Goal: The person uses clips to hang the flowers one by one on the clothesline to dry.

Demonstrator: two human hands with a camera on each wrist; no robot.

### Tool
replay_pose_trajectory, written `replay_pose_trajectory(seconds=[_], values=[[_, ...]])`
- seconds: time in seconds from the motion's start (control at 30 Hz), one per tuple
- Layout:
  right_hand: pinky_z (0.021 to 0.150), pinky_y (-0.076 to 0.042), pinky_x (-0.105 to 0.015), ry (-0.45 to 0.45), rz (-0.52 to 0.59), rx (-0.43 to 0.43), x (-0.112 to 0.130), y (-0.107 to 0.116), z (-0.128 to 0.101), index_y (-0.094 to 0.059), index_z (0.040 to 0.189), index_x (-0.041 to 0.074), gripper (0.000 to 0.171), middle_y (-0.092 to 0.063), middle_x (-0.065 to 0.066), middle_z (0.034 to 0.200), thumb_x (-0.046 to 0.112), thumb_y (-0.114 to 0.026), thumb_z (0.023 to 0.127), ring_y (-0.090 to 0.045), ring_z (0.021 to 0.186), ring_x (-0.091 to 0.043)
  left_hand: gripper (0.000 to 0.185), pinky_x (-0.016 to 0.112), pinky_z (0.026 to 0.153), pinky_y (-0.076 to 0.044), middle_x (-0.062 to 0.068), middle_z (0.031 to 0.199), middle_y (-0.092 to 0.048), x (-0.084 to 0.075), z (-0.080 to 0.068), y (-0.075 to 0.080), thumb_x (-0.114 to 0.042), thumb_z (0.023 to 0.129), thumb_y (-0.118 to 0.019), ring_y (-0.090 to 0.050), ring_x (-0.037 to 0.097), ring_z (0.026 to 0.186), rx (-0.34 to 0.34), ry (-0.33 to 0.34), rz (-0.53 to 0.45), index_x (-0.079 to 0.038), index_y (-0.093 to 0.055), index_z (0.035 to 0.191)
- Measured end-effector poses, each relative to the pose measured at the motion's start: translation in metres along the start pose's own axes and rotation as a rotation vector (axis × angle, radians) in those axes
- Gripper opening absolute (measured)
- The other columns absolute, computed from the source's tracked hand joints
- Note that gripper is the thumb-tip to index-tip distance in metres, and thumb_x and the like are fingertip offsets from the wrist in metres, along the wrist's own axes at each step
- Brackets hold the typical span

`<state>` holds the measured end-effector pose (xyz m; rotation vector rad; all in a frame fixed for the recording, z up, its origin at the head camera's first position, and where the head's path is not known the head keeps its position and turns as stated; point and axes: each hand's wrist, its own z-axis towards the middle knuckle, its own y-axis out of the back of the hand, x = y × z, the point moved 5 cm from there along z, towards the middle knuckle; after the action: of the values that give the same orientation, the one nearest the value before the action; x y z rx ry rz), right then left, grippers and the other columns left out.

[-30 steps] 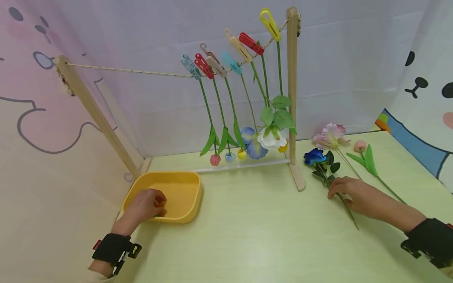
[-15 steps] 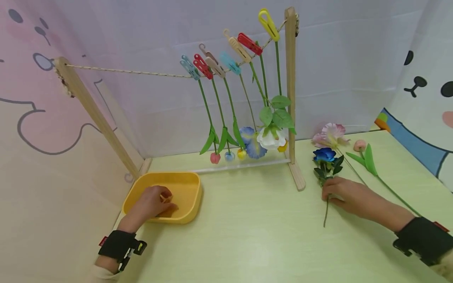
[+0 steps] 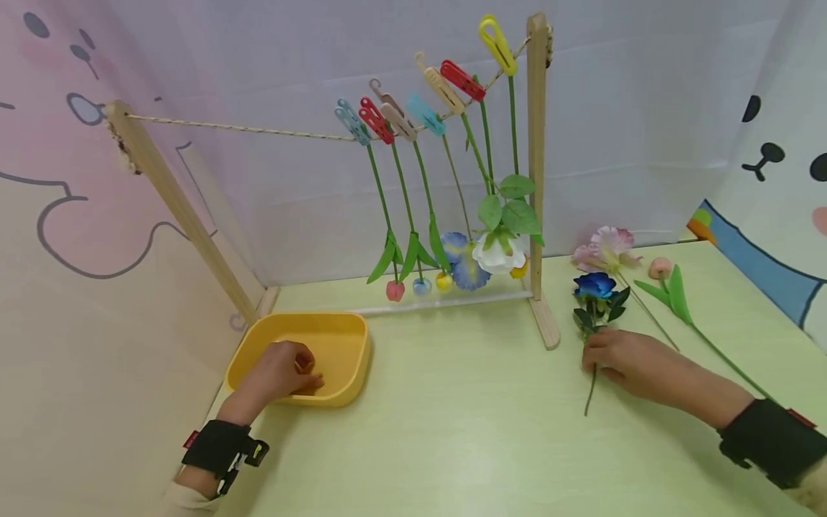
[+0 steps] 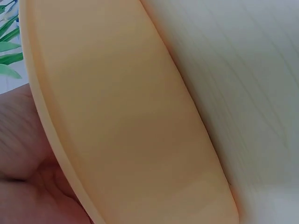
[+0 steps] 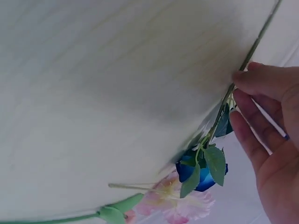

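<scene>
Pinching the blue rose [image 3: 595, 286] mid-stem, my right hand [image 3: 622, 357] has its bloom at twelve o'clock, stem tail at six, flat on the desk [image 3: 465, 416]; left hand [image 3: 279, 372] curled in the yellow tray [image 3: 349, 377].

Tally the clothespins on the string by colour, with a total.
Blue clothespins: 2
Red clothespins: 2
Beige clothespins: 2
Yellow clothespin: 1
Total: 7, all clipped on the string, each holding a flower stem.
</scene>
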<state>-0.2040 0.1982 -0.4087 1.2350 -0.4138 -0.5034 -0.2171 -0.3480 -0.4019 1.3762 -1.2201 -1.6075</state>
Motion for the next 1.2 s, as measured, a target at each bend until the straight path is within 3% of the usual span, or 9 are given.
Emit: replay_pose_trajectory(seconds=[0.2, 0.43, 0.67, 0.9, 1.03, 1.07, 1.13, 1.2], values=[[0.067, -0.053, -0.038, 0.132, -0.103, 0.029, 0.007, -0.001, 0.006, -0.066, 0.089, 0.022, 0.036, -0.060, 0.007, 0.090, -0.003, -0.086, 0.073, -0.056, 0.082, -0.015, 0.027, 0.039, 0.074, -0.053, 0.006, 0.084, -0.068, -0.003, -0.001, -0.002, -0.023, 0.080, -0.090, -0.058, 0.020, 0.077, -0.013, -0.013, 0.021, -0.004, -0.071, 0.085], [0.062, -0.047, -0.032, 0.184, -0.137, 0.092, 0.014, -0.003, 0.011, -0.062, 0.086, 0.022, 0.031, -0.055, 0.010, 0.083, 0.002, -0.085, 0.078, -0.047, 0.076, -0.011, 0.026, 0.037, 0.074, -0.051, 0.005, 0.083, -0.067, -0.004, -0.001, -0.003, -0.024, 0.083, -0.088, -0.056, 0.019, 0.076, -0.008, -0.004, 0.029, -0.004, -0.072, 0.087], [0.061, -0.044, -0.027, 0.275, -0.145, 0.021, 0.029, -0.006, 0.016, -0.062, 0.088, 0.021, 0.031, -0.053, 0.011, 0.083, 0.004, -0.085, 0.076, -0.045, 0.075, -0.009, 0.026, 0.033, 0.068, -0.048, 0.001, 0.076, -0.062, -0.005, -0.002, -0.005, -0.025, 0.083, -0.087, -0.053, 0.017, 0.072, -0.019, -0.002, 0.014, -0.005, -0.071, 0.084], [0.056, -0.040, -0.021, 0.225, -0.075, -0.013, 0.036, -0.007, 0.018, -0.062, 0.093, 0.020, 0.035, -0.053, 0.009, 0.087, -0.001, -0.081, 0.075, -0.046, 0.077, -0.007, 0.022, 0.034, 0.070, -0.051, 0.002, 0.078, -0.066, -0.010, -0.001, -0.003, -0.020, 0.083, -0.087, -0.056, 0.017, 0.072, -0.034, -0.033, 0.009, -0.004, -0.072, 0.083], [0.053, -0.041, -0.017, 0.197, -0.027, -0.106, 0.037, 0.005, 0.025, -0.063, 0.094, 0.019, 0.033, -0.055, 0.007, 0.090, -0.004, -0.075, 0.074, -0.049, 0.077, -0.006, 0.019, 0.037, 0.073, -0.054, 0.005, 0.083, -0.068, -0.013, 0.000, 0.001, -0.016, 0.085, -0.086, -0.060, 0.020, 0.076, -0.032, -0.025, -0.004, -0.002, -0.073, 0.086], [0.053, -0.043, -0.017, 0.196, -0.009, -0.133, 0.038, 0.009, 0.027, -0.064, 0.095, 0.018, 0.030, -0.056, 0.006, 0.091, -0.004, -0.073, 0.076, -0.050, 0.077, -0.006, 0.018, 0.037, 0.073, -0.054, 0.006, 0.084, -0.069, -0.013, 0.001, 0.003, -0.014, 0.085, -0.085, -0.060, 0.020, 0.077, -0.029, -0.018, -0.013, -0.001, -0.073, 0.088], [0.054, -0.045, -0.016, 0.194, 0.011, -0.188, 0.039, 0.017, 0.032, -0.065, 0.097, 0.017, 0.013, -0.058, 0.006, 0.094, 0.005, -0.063, 0.091, -0.052, 0.076, -0.005, 0.017, 0.038, 0.072, -0.055, 0.008, 0.086, -0.069, -0.015, 0.002, 0.006, -0.011, 0.087, -0.083, -0.061, 0.021, 0.077, -0.030, -0.012, -0.035, 0.002, -0.072, 0.092], [0.054, -0.045, -0.014, 0.188, 0.032, -0.232, 0.041, 0.025, 0.038, -0.066, 0.098, 0.017, 0.020, -0.058, 0.006, 0.094, 0.018, -0.047, 0.103, -0.051, 0.073, -0.003, 0.017, 0.038, 0.072, -0.057, 0.010, 0.087, -0.070, -0.018, 0.003, 0.009, -0.007, 0.088, -0.081, -0.064, 0.022, 0.077, -0.046, -0.026, -0.055, 0.005, -0.071, 0.096]])
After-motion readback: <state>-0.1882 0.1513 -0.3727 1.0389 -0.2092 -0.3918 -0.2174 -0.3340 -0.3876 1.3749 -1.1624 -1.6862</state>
